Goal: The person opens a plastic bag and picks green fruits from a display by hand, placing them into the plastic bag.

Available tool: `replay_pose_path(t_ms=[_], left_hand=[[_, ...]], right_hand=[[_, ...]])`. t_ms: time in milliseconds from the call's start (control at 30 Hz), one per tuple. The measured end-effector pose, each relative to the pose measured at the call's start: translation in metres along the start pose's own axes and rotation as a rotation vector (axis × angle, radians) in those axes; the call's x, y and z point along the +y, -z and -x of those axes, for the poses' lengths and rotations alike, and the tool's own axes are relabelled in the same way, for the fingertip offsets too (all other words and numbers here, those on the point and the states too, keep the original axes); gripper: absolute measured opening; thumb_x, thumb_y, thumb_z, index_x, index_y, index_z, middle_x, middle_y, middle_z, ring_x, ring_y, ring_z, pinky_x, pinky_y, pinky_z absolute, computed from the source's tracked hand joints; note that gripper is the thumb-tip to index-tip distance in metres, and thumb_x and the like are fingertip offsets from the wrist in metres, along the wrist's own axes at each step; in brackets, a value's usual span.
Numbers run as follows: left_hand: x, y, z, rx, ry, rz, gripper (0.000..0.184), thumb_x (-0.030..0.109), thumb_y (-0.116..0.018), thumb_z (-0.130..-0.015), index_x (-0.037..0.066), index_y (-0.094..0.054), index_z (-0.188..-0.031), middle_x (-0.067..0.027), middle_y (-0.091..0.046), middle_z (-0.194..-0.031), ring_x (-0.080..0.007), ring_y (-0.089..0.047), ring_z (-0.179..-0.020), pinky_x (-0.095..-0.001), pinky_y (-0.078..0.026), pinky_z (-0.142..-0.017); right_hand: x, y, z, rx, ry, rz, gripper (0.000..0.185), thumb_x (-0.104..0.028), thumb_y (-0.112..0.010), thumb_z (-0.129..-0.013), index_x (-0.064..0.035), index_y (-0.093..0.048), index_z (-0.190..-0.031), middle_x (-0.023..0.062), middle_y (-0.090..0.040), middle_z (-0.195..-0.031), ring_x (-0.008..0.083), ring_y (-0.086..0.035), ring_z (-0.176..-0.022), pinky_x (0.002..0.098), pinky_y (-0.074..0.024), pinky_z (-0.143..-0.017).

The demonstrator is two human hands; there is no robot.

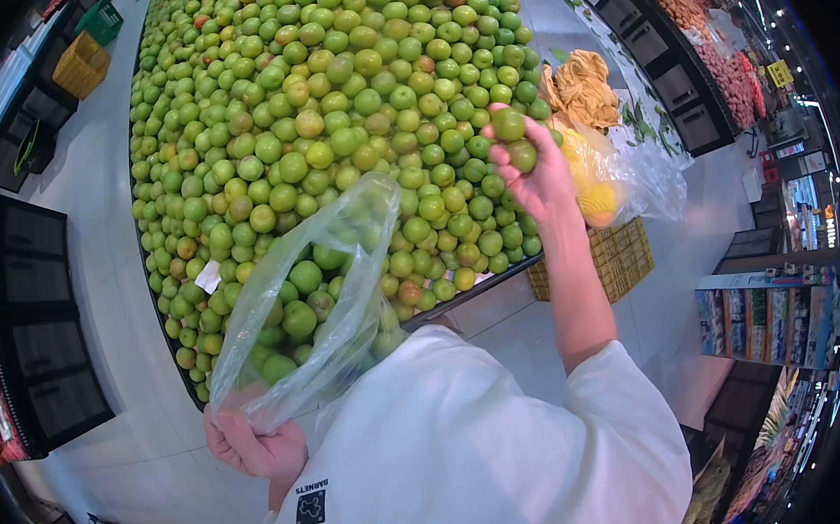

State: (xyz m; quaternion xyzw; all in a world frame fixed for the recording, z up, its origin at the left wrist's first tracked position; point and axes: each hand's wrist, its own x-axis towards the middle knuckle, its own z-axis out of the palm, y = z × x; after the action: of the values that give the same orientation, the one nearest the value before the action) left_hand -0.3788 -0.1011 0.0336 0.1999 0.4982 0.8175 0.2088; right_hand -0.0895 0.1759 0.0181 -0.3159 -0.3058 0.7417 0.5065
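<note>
A wide pile of small round green fruits [263, 107], plum-like and some with reddish-brown patches, fills the display in front of me. My left hand [258, 447], low at the left, is closed on the edge of a clear plastic bag [360, 305]. The bag's mouth gapes towards the pile, and several green fruits [299, 319] lie inside it. At the pile's right edge my right hand [543, 177] is raised with its fingers curled round two green fruits [508, 125].
Right of the pile lie a crumpled tan cloth [583, 90] and yellow fruit in a plastic bag [595, 191]. Below them a yellow crate [624, 259] stands on the floor. Dark cabinets [44, 317] line the left aisle; shelves [770, 320] stand at the right.
</note>
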Motion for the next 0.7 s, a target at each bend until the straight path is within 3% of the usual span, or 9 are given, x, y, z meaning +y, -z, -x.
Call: replay_pose_path(t_ms=[100, 133, 167, 200, 300, 367, 500, 567, 700], left_hand=[[-0.002, 0.011, -0.003, -0.188, -0.002, 0.050, 0.024, 0.024, -0.053, -0.098, 0.001, -0.057, -0.095, -0.0107, -0.063, -0.089, -0.0171, -0.064, -0.081, -0.0312, -0.054, -0.074], [-0.001, 0.006, -0.001, -0.119, -0.005, 0.009, 0.022, 0.021, -0.051, -0.097, 0.000, -0.056, -0.096, -0.0113, -0.063, -0.089, -0.0160, -0.061, -0.079, -0.0296, -0.052, -0.071], [0.000, 0.003, 0.001, -0.051, -0.008, -0.032, 0.020, 0.019, -0.050, -0.097, -0.002, -0.054, -0.097, -0.0119, -0.062, -0.088, -0.0149, -0.058, -0.078, -0.0280, -0.049, -0.069], [-0.001, 0.002, 0.002, -0.056, -0.009, -0.033, 0.020, 0.019, -0.050, -0.097, -0.002, -0.054, -0.097, -0.0119, -0.062, -0.088, -0.0149, -0.058, -0.078, -0.0280, -0.049, -0.069], [-0.011, 0.014, 0.005, 0.103, -0.023, 0.034, 0.024, 0.019, -0.050, -0.098, -0.003, -0.052, -0.105, -0.0151, -0.062, -0.098, -0.0182, -0.061, -0.084, -0.0323, -0.053, -0.073], [-0.018, 0.046, 0.002, -0.115, -0.050, -0.007, 0.028, 0.020, -0.049, -0.098, -0.005, -0.049, -0.112, -0.0170, -0.061, -0.105, -0.0205, -0.062, -0.089, -0.0356, -0.056, -0.076], [-0.011, 0.042, 0.001, -0.085, -0.014, -0.011, 0.028, 0.022, -0.047, -0.100, -0.005, -0.051, -0.106, -0.0154, -0.062, -0.099, -0.0181, -0.061, -0.085, -0.0313, -0.053, -0.072], [-0.006, 0.038, -0.002, -0.181, -0.022, -0.096, 0.030, 0.024, -0.046, -0.101, -0.005, -0.053, -0.098, -0.0133, -0.061, -0.091, -0.0154, -0.058, -0.079, -0.0275, -0.048, -0.067], [-0.005, 0.026, 0.001, -0.035, -0.026, -0.151, 0.033, 0.026, -0.044, -0.102, -0.004, -0.053, -0.091, -0.0110, -0.060, -0.086, -0.0134, -0.056, -0.074, -0.0259, -0.045, -0.065]], right_hand=[[0.019, -0.080, 0.034, -0.346, -0.007, 0.649, 0.032, -0.020, -0.053, -0.095, -0.0048, -0.059, -0.123, 0.0074, -0.065, -0.097, 0.0101, -0.057, -0.069, 0.0203, -0.0456, -0.056], [0.031, -0.097, 0.039, -0.594, 0.242, 0.934, 0.032, -0.015, -0.058, -0.091, -0.0072, -0.061, -0.121, 0.0068, -0.066, -0.097, 0.0133, -0.061, -0.075, 0.0255, -0.0497, -0.065], [0.049, -0.115, 0.042, -0.787, 0.467, 0.957, 0.033, -0.014, -0.062, -0.088, -0.0079, -0.062, -0.120, 0.0086, -0.065, -0.098, 0.0213, -0.064, -0.082, 0.0329, -0.0520, -0.074], [0.060, -0.135, 0.052, -0.905, 0.468, 1.097, 0.030, -0.015, -0.064, -0.087, -0.0080, -0.062, -0.115, 0.0111, -0.063, -0.100, 0.0283, -0.063, -0.093, 0.0385, -0.0524, -0.078], [0.098, -0.168, 0.055, -1.087, 0.529, 1.304, 0.029, -0.017, -0.068, -0.082, -0.0080, -0.062, -0.109, 0.0086, -0.059, -0.103, 0.0267, -0.060, -0.097, 0.0376, -0.0535, -0.075], [0.109, -0.182, 0.051, -1.270, 0.567, 1.460, 0.036, -0.017, -0.071, -0.078, -0.0083, -0.062, -0.112, 0.0089, -0.055, -0.108, 0.0267, -0.057, -0.104, 0.0381, -0.0525, -0.078], [0.134, -0.181, 0.041, -1.349, 0.549, 1.220, 0.044, -0.018, -0.073, -0.075, -0.0079, -0.061, -0.115, 0.0107, -0.053, -0.119, 0.0281, -0.052, -0.114, 0.0391, -0.0499, -0.086], [0.127, -0.176, 0.039, -1.233, 0.689, 1.250, 0.048, -0.018, -0.075, -0.074, -0.0079, -0.061, -0.118, 0.0122, -0.053, -0.125, 0.0287, -0.050, -0.118, 0.0392, -0.0470, -0.093], [0.110, -0.169, 0.035, -1.102, 0.598, 1.222, 0.050, -0.021, -0.077, -0.072, -0.0076, -0.061, -0.118, 0.0125, -0.055, -0.126, 0.0298, -0.051, -0.120, 0.0401, -0.0450, -0.096]])
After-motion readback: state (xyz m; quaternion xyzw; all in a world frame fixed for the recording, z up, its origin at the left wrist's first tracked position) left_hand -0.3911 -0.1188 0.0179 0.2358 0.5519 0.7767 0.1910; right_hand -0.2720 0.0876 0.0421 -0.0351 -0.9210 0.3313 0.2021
